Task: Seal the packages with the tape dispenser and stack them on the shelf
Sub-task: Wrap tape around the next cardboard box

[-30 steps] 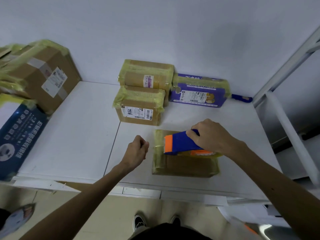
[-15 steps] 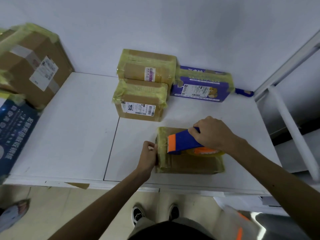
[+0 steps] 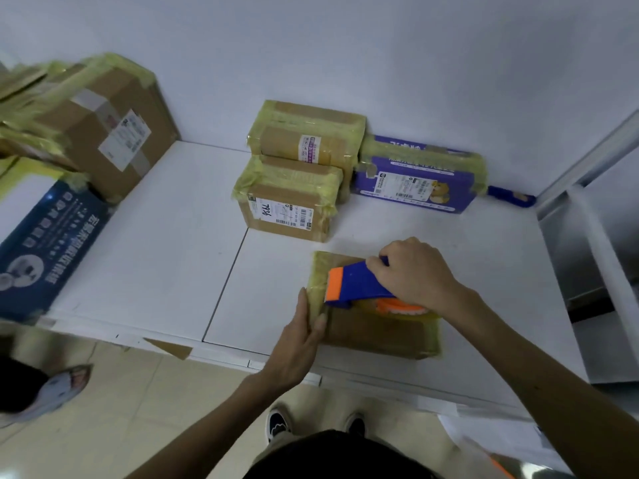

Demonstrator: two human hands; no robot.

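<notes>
A flat brown package [image 3: 377, 331] wrapped in yellowish tape lies near the front edge of the white table [image 3: 166, 257]. My right hand [image 3: 413, 273] grips the blue and orange tape dispenser [image 3: 356, 285], which sits on top of the package with its orange blade near the left end. My left hand [image 3: 299, 335] lies against the package's left end, fingers straight along the side and thumb over the top edge.
Two taped brown boxes [image 3: 287, 198] stand at the back, a purple box [image 3: 415, 176] beside them. Large boxes [image 3: 103, 126] and a blue carton [image 3: 41, 247] fill the left. A white metal frame [image 3: 587, 216] rises at the right. Someone's shoe [image 3: 55, 392] shows lower left.
My left hand came from a loose fist beside the package to rest flat against its left end. The right hand kept the dispenser on the package.
</notes>
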